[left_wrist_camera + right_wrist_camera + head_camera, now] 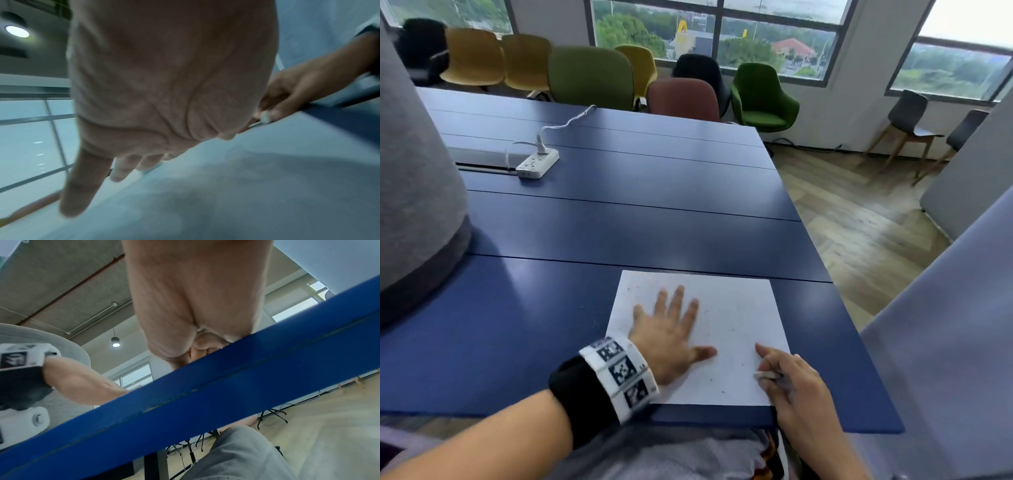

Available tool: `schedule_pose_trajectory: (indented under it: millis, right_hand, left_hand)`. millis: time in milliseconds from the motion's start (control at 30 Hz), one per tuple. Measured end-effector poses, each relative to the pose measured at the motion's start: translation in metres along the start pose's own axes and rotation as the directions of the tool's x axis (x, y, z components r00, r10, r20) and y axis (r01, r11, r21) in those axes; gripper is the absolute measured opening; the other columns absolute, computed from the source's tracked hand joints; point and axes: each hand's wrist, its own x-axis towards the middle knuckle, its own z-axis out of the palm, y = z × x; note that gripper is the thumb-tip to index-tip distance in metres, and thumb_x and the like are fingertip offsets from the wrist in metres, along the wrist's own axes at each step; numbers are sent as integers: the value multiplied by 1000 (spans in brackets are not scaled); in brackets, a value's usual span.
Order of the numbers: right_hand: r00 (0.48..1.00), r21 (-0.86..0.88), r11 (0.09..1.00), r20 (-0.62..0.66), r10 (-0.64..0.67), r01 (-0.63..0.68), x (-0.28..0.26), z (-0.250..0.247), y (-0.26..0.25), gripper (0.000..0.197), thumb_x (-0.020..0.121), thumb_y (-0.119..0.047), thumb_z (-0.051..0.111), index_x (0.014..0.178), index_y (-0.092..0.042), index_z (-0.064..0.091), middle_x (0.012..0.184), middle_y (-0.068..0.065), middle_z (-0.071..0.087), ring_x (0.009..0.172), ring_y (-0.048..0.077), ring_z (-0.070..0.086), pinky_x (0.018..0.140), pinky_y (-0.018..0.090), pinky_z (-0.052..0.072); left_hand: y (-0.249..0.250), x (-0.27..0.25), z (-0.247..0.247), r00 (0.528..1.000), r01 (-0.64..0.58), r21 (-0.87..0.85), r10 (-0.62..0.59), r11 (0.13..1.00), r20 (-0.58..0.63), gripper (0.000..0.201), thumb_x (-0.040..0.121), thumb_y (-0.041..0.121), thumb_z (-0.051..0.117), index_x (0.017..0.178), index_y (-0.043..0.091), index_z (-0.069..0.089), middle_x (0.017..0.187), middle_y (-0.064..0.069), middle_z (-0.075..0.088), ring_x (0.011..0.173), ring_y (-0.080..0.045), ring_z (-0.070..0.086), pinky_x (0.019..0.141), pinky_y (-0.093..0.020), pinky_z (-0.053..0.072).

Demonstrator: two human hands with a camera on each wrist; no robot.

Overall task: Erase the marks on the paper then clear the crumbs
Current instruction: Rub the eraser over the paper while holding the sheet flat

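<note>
A white sheet of paper (736, 315) lies on the blue table (619, 219) near its front edge, dotted with small dark crumbs (711, 379). My left hand (671, 329) lies flat on the paper's left half with its fingers spread. My right hand (787, 377) sits at the paper's lower right corner and pinches a small white eraser (765, 375), its index finger stretched out on the paper. In the left wrist view the flat left hand (156, 97) fills the frame, and the eraser (265, 116) shows in the right hand's fingers. The right wrist view shows the right hand (195, 305) above the table edge (205, 394).
A white power strip (537, 163) with a cable lies at the back left of the table. A grey cloth-covered shape (414, 178) stands at the left edge. Several chairs (681, 99) line the far side. The table's right edge drops to wooden floor (859, 222).
</note>
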Motion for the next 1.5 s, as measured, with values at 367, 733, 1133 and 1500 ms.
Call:
schedule_pose_trajectory:
  millis: [367, 733, 1133, 1500]
  right_hand:
    - [995, -35, 997, 68, 71, -68, 0, -1, 0, 48, 85, -24, 71, 88, -66, 47, 123, -38, 57, 130, 8, 51, 112, 29, 36]
    - [998, 8, 999, 54, 43, -44, -1, -3, -6, 35, 83, -14, 72, 86, -40, 50, 116, -54, 47, 125, -11, 47, 112, 31, 38]
    - [996, 29, 996, 41, 79, -80, 0, -1, -2, 29, 84, -22, 73, 87, -43, 53, 117, -42, 57, 132, 5, 48, 109, 41, 43]
    - [998, 65, 996, 29, 53, -55, 1, 0, 1, 25, 84, -18, 73, 86, -35, 55, 114, -50, 53, 126, -7, 49, 110, 38, 42]
  left_hand:
    - [47, -28, 47, 883, -439, 63, 443, 896, -152, 81, 96, 73, 11, 159, 23, 0, 165, 4, -12, 152, -15, -12, 118, -49, -9]
    - [32, -36, 50, 959, -277, -22, 275, 961, -69, 106, 72, 85, -19, 156, 21, -10, 163, -6, -22, 148, -21, -25, 119, -51, -1]
    - [-37, -35, 18, 996, 75, 20, -76, 997, 40, 133, 27, 84, -45, 138, 10, -36, 146, -6, -45, 140, -21, -38, 116, -52, -20]
    - [6, -19, 22, 921, -389, 86, 383, 917, 77, 110, 54, 87, -27, 143, 22, -33, 154, -2, -40, 141, -16, -38, 118, -41, -20]
